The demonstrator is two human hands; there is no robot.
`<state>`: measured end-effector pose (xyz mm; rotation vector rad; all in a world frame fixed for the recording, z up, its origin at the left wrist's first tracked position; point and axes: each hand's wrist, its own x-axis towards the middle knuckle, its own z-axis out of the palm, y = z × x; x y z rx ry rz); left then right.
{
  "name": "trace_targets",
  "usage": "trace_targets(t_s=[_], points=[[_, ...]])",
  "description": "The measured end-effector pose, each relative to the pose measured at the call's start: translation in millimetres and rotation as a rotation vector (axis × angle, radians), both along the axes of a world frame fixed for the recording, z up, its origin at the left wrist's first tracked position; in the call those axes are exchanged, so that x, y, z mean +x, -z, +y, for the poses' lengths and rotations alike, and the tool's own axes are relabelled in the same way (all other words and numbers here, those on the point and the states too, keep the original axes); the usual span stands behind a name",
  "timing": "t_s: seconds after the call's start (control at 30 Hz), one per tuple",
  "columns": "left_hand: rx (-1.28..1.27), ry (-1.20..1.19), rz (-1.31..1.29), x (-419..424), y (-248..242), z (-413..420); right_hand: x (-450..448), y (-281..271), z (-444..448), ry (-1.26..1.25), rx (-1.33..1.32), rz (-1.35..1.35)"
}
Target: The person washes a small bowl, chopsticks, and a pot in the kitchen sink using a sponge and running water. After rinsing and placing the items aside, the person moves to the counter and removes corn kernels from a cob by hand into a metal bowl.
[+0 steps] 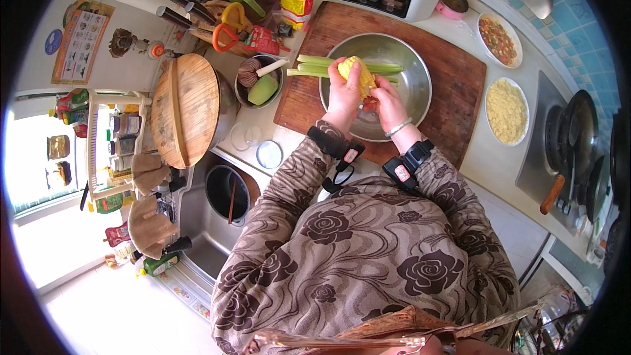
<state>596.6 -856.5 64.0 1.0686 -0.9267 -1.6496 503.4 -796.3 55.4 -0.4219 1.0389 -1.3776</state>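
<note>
An ear of yellow corn is held above a wide stainless steel bowl. My left hand grips the cob with the thumb laid along its kernels. The fingers of my right hand close on the cob's lower end, where a reddish-brown bit shows beneath; I cannot tell what it is. Behind my hands, several green celery stalks lie across the bowl, their ends sticking out over its left rim. The bowl stands on a brown wooden cutting board.
Left of the board, a small metal bowl holds vegetables. Beyond it are a wood-lidded wok and a sink with a black pot. At right stand a dish of chopped food, a plate of yellow crumbly food and a wok on the stove.
</note>
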Motion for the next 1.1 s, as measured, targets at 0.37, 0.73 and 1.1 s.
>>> trace_targets(t_s=[0.37, 0.73, 1.1], points=[[-0.022, 0.047, -0.058, 1.5, -6.3, 2.8, -10.7, -7.4, -3.2, -0.18, -0.025, 0.268], [0.023, 0.041, -0.056, 3.2, -7.2, 2.7, -16.3, -9.9, -0.6, -0.185, 0.035, 0.028], [0.024, 0.042, -0.061, 1.9, -9.4, 1.7, -11.0, -4.1, -1.4, -0.101, 0.044, 0.053]])
